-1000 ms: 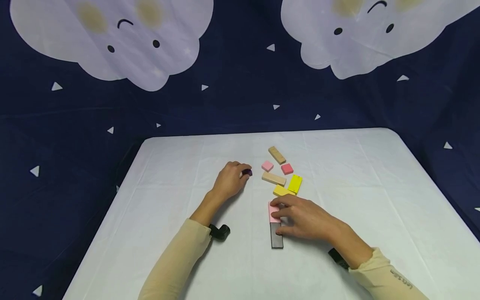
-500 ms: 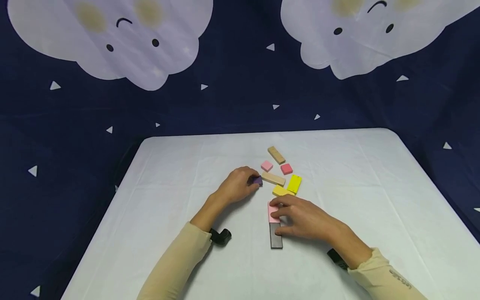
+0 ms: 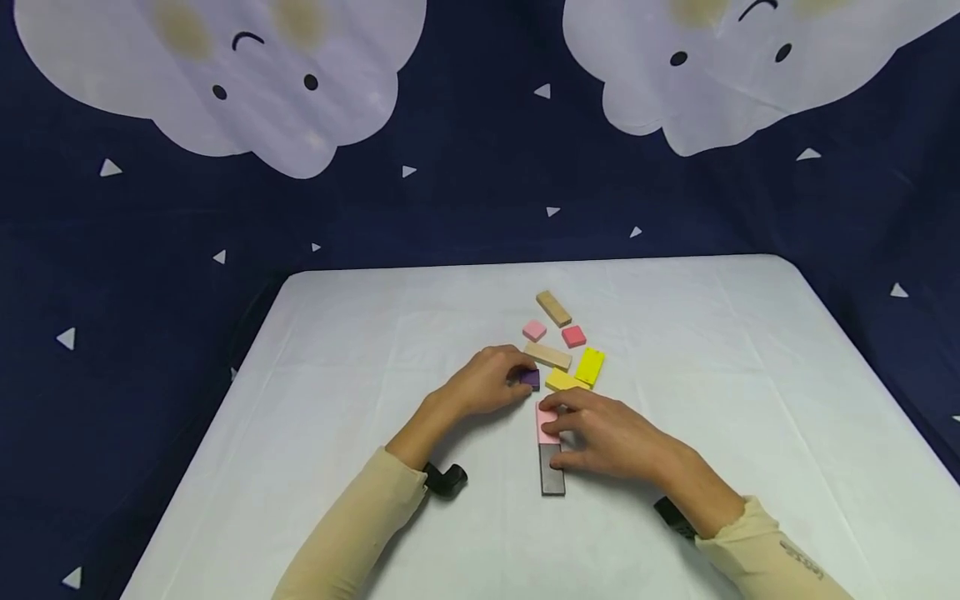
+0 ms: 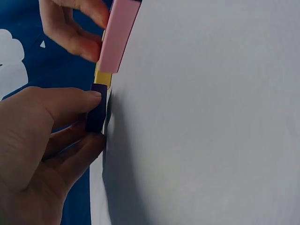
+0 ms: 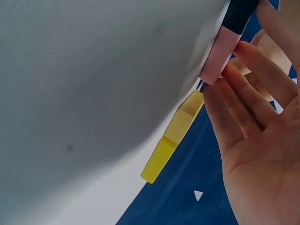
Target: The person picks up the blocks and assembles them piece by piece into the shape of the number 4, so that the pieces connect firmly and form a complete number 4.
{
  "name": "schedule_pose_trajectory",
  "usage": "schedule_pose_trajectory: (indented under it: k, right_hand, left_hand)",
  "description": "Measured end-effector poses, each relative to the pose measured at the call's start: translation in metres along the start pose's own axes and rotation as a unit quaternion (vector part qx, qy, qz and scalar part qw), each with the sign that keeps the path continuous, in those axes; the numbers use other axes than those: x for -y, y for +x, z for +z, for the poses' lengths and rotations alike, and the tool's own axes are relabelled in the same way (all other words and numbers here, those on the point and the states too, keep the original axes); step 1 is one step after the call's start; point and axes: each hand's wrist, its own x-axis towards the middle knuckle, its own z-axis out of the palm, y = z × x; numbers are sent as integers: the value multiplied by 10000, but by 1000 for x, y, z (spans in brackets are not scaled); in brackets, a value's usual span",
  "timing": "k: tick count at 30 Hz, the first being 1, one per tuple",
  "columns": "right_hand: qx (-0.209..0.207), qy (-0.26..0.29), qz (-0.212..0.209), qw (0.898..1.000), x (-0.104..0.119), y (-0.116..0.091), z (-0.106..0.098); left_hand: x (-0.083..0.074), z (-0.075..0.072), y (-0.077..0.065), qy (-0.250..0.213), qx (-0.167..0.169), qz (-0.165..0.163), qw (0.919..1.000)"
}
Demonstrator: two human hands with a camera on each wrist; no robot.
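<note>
Centre of the head view, the left hand [image 3: 486, 382] pinches a purple block [image 3: 532, 377] between thumb and fingers. Lower right, the right hand [image 3: 611, 435], spread, touches a pink block [image 3: 547, 417].

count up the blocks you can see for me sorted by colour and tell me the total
Plain wood-coloured oblong blocks: 2
Yellow oblong blocks: 2
Pink square block and pink oblong block: 2
Red square block: 1
Purple block, partly covered by fingers: 1
Dark grey oblong block: 1
Total in view: 9
</note>
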Motion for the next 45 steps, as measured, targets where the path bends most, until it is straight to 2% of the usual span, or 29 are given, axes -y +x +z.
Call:
schedule_pose_trajectory:
  k: [5,16,28,45]
  right_hand:
    - [29,-38,0,10000,0,0,-2]
    - [41,-69,-8,10000,-1,0,-1]
    - [-76,-86,-99,9999,-2,-1,0]
    - [-66,-118,-114,9998,-1,-2,-1]
  left_hand:
    - [-4,4,2,7,12,68,10000]
    - [-7,10,3,-288,63,5,9996]
    - [-8,10,1,-485,-40,430,9979]
    - [-10,14,3,-522,-115,359,9979]
